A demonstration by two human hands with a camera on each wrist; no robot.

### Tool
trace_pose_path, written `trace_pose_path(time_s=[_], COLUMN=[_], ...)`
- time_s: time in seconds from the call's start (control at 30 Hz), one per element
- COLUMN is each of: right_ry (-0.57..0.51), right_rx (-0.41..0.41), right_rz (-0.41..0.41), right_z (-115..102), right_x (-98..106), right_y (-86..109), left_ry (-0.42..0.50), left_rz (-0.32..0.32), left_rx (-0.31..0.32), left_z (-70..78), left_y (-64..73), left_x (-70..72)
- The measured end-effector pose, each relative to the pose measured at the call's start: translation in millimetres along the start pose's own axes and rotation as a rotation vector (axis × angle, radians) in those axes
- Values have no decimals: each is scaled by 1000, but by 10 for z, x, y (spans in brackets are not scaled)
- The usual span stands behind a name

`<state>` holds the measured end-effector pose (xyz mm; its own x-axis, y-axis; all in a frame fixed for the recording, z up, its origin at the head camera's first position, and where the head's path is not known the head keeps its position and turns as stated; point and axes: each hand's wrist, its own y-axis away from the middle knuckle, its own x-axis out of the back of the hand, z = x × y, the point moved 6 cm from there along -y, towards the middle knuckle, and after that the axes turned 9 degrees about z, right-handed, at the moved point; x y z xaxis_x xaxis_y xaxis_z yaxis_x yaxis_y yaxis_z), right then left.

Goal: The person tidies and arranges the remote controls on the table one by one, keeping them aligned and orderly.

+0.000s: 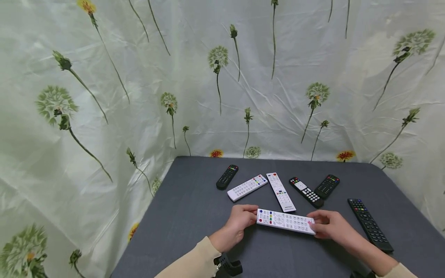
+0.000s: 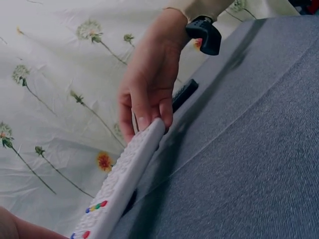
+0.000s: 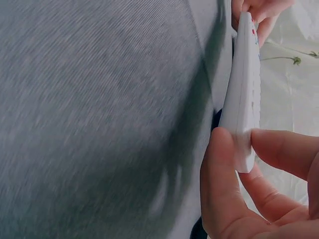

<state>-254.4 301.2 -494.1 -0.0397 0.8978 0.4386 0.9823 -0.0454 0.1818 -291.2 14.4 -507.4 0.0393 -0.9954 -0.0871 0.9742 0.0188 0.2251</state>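
A white remote control [image 1: 286,221] with white keys and a few coloured buttons is held up off the dark grey table, its long side running left to right. My left hand [image 1: 240,222] grips its left end, beside the coloured buttons. At the other end, my right hand [image 1: 329,225] pinches the remote with thumb and fingers. The right wrist view shows the white remote [image 3: 242,94] edge-on, with thumb and fingertips of the right hand [image 3: 249,199] on opposite faces. Only part of the left hand [image 2: 22,226] appears in the left wrist view.
Behind the hands lie a small black remote [image 1: 227,177], two white remotes [image 1: 247,188] [image 1: 281,192], a black remote with white keys [image 1: 306,192] and another black remote [image 1: 327,186]. A long black remote [image 1: 370,226] lies right of my right hand. A flowered curtain [image 1: 194,77] hangs behind the table [image 1: 174,231].
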Motion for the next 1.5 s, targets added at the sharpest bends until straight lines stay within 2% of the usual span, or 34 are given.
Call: trace_pose_path(time_s=[0.2, 0.37, 0.57, 0.7, 0.9, 1.07, 1.2, 1.37, 1.5], right_ry=[-50, -99, -177, -230, -291, -310, -336, -387, -418], right_rx=[-55, -44, -6, 11, 33, 34, 46, 84, 101], right_rz=[11, -19, -112, -154, -204, -229, -239, -265, -287], right_z=[-46, -148, -280, -371, -545, -691, -793, -961, -1078], right_x=[-103, -215, -387, -521, -823, -1092, -1288, -1535, -1766], right_y=[3, -7, -5, -8, -58, -110, -151, -171, -208], left_ry=[42, 59, 82, 59, 37, -51, -84, -67, -78], left_rz=[67, 126, 127, 112, 136, 200, 255, 325, 356], left_rx=[-51, -64, -75, -102, -137, -172, -185, -181, -170], left_z=[44, 81, 162, 268, 393, 482, 530, 571, 609], left_y=[-50, -104, -174, -200, -221, -255, -327, -452, -567], left_x=[127, 273, 466, 609, 912, 1182, 1352, 1556, 1752])
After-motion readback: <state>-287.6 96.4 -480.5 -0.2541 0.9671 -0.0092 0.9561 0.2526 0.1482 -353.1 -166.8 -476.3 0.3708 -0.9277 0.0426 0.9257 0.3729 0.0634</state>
